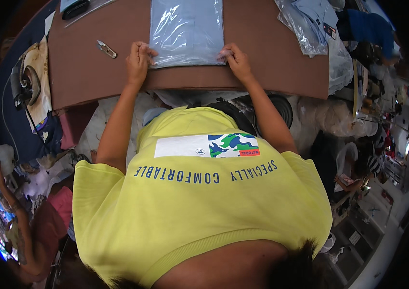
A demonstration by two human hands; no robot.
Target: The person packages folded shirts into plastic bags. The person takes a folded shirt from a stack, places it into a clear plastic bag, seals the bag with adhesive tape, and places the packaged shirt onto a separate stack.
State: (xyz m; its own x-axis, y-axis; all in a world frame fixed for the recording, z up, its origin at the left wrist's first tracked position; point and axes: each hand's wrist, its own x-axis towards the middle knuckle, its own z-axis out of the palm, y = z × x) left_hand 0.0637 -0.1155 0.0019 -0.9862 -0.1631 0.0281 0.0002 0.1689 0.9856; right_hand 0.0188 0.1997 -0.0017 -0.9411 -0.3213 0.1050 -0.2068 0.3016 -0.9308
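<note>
A folded light blue garment, perhaps a shirt, lies flat inside a clear plastic bag [187,31] on the brown-covered table [276,67]. My left hand [140,60] pinches the bag's near left corner between thumb and fingers. At the near right corner, my right hand [235,60] grips the loose plastic in the same way. The near edge of the bag runs between my two hands, close to the table's front edge. Its far end passes out of the picture. Small thread snips [107,49] rest on the table to the left of my left hand.
Another bagged garment [310,26] lies at the table's right side. A dark folded item [76,8] sits at the far left. Beyond the table's left edge stands an iron [32,84] on a stained cloth. Other people are at lower left [45,231] and right [351,180].
</note>
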